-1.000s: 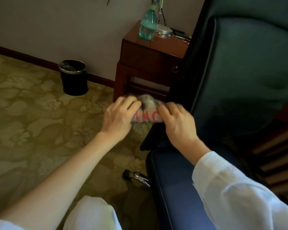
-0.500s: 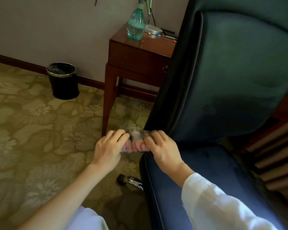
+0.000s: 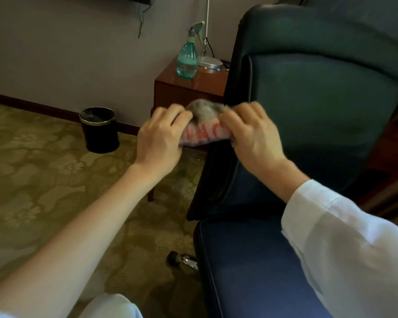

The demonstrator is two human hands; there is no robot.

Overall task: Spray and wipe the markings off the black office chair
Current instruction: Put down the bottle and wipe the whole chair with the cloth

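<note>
The left hand (image 3: 159,136) and the right hand (image 3: 253,134) hold a crumpled cloth (image 3: 205,125) between them. The left fingers curl round one end and the right fingers pinch the other. The cloth is grey on top, with red letters on the side facing the camera. It sits at the left edge of the black chair (image 3: 319,99) back; I cannot tell whether it touches. Beyond the fingers a green spray bottle (image 3: 187,58) stands upright on a wooden bench (image 3: 193,86), just beside a lamp base (image 3: 210,63). Left of the fingers, well apart, a black bin (image 3: 99,129) stands on the patterned carpet (image 3: 44,180).
</note>
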